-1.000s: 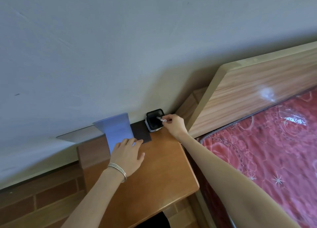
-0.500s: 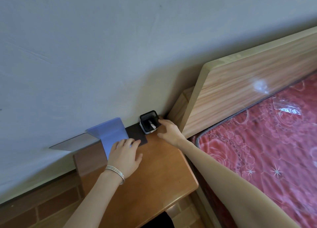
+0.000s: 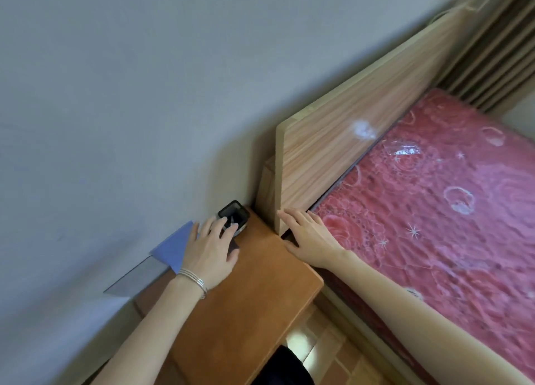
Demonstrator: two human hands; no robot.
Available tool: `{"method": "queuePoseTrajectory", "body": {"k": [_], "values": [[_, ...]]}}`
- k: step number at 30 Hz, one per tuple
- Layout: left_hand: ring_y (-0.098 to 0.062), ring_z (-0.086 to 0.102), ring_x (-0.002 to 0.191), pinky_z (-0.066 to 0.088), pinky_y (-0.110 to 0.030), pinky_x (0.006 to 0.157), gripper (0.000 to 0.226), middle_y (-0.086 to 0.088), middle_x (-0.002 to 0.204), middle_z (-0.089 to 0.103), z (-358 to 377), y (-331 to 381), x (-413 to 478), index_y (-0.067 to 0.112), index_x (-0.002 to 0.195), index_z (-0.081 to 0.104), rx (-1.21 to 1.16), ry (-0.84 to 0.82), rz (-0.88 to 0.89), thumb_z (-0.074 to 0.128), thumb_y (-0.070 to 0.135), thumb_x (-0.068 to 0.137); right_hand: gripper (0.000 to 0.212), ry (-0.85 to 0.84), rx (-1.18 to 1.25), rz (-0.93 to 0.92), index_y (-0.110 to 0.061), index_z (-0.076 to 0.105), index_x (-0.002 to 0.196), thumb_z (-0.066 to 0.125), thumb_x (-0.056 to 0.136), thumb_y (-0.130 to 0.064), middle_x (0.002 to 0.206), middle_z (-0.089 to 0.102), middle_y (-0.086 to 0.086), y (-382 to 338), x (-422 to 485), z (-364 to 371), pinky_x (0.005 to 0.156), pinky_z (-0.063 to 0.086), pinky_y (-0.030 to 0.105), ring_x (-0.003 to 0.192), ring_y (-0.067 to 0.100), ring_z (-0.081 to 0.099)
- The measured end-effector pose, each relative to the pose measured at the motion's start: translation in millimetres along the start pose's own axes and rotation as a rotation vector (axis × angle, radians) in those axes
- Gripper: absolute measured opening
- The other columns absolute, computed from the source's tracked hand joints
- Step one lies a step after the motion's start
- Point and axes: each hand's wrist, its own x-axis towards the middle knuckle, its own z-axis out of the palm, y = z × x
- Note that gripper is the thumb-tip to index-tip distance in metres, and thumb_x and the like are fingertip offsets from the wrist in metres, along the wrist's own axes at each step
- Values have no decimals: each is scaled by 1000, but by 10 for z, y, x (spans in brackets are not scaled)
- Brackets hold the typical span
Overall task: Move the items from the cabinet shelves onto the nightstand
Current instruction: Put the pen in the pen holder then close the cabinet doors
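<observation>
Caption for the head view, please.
Left hand at the black holder on the nightstand; right hand open beside the headboard.

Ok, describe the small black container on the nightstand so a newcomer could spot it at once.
Start at the wooden headboard; the orange-brown nightstand stands beside it. In its back corner, by the wall, sits the small black container. Unlike the thin blue sheet nearby, it is boxy and open-topped, right at the fingertips of the left hand.

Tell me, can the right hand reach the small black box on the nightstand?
Probably yes: the right hand is open, only bare nightstand lies between it and the black box; the left hand touches its other side.
</observation>
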Motion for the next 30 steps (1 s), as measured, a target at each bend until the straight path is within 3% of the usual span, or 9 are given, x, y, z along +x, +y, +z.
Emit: {"method": "queuePoseTrajectory", "body": {"k": [3, 5, 11, 17, 23, 26, 30], "values": [[-32, 61, 100, 50, -49, 82, 51, -10, 105, 67, -294, 168, -6, 13, 106, 69, 24, 14, 117, 41, 41, 74, 65, 78, -40, 99, -21, 19, 147, 48, 91, -35, 152, 25, 2, -103, -460, -270, 114, 10, 40, 141, 19, 16], [-31, 61, 103, 50, -49, 84, 54, -8, 108, 67, -485, 374, 10, 15, 108, 69, 29, 21, 224, 37, 43, 75, 64, 124, -76, 167, -22, 19, 147, 46, 91, -38, 152, 25, 2, -148, -795, -456, 115, 8, 41, 141, 19, 15], [-26, 62, 102, 49, -48, 87, 51, -5, 107, 67, -977, 1341, 1, 17, 113, 66, 5, 80, 605, 43, 46, 78, 59, 265, -119, 430, -22, 26, 145, 43, 91, -40, 148, 34, 4, -201, -1953, -888, 114, 12, 44, 139, 22, 24], [-22, 64, 96, 53, -41, 82, 56, -3, 104, 69, -1234, 2669, -254, 17, 113, 67, -13, 83, 1002, 36, 47, 78, 59, 342, -187, 817, -17, 39, 139, 46, 85, -38, 141, 44, 6, -211, -3510, -910, 110, 24, 46, 134, 25, 34], [-24, 64, 98, 52, -40, 84, 52, -3, 104, 69, -1138, 3895, -979, 17, 109, 69, -56, 100, 1357, 38, 43, 77, 62, 387, -204, 1184, -15, 43, 136, 52, 78, -33, 138, 47, 8, -600, -4981, -702, 107, 30, 48, 131, 27, 39], [-27, 62, 104, 52, -43, 86, 54, -4, 108, 68, -967, 4448, -1453, 18, 110, 68, -40, 76, 1545, 38, 46, 75, 62, 391, -245, 1323, -16, 48, 132, 57, 74, -37, 131, 54, 5, -897, -5650, -538, 101, 38, 46, 126, 25, 47], [-25, 63, 102, 53, -41, 83, 55, -2, 109, 68, -846, 5108, -2221, 20, 110, 69, -49, 68, 1742, 38, 47, 74, 62, 377, -238, 1508, -20, 47, 133, 54, 76, -44, 131, 54, 3, -1394, -6576, -299, 102, 38, 44, 124, 20, 48]]}}
